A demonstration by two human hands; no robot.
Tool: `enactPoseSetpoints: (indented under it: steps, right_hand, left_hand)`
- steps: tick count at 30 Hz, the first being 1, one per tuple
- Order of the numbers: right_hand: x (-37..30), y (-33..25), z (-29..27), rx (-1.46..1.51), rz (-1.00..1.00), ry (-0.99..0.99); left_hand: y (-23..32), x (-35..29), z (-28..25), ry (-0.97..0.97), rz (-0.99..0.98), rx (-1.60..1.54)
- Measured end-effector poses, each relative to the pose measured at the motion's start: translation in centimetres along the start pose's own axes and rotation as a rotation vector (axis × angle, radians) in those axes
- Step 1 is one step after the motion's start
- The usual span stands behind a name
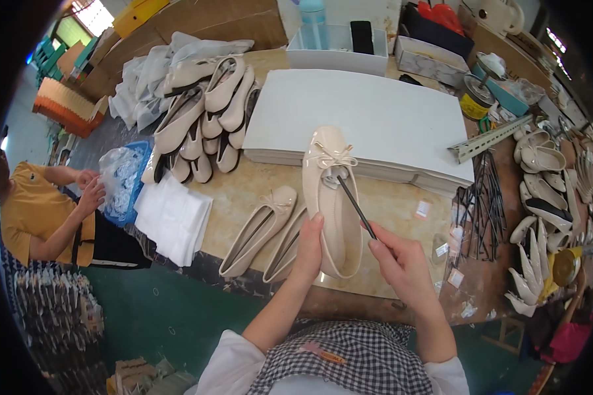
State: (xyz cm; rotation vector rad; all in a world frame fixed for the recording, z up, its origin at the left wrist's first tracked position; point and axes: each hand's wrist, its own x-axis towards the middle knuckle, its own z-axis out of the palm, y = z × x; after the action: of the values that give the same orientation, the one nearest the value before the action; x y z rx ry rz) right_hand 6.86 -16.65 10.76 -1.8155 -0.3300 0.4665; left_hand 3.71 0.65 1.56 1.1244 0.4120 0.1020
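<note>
head | left hand (pixel 308 247) grasping bow-trimmed beige ballet flat (pixel 331 207) by its side, toe away, above tan tabletop (pixel 227 204) | right hand (pixel 402 263) pinching slim black rod (pixel 358 207), tip at pale wad (pixel 331 178) inside the shoe | risk: off-angle push could slip, scuffing the shoe

Held shoe (pixel 333 227) & bow (pixel 336 157): beige. Stick (pixel 357 208): blk. Piled shoes (pixel 221 92): beige w/ blk soles. Apron (pixel 375 345): blk/wht gingham; sleeves (pixel 227 365) wht. Flat stack (pixel 356 108): wht. Tabletop (pixel 395 217): mottled tan. Basket (pixel 136 187): blue. Co-worker's shirt (pixel 33 210): mustard yel. Floor (pixel 158 309): dk grn.
</note>
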Motion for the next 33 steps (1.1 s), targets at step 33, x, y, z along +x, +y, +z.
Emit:
enactPoseSetpoints:
  steps: [33]
  right_hand:
    - [-1.2,6.9,-2.6,-0.445,-0.097,0.125]
  left_hand:
    - [8.2,-3.4,-12.0,-0.018,0.287,1.454]
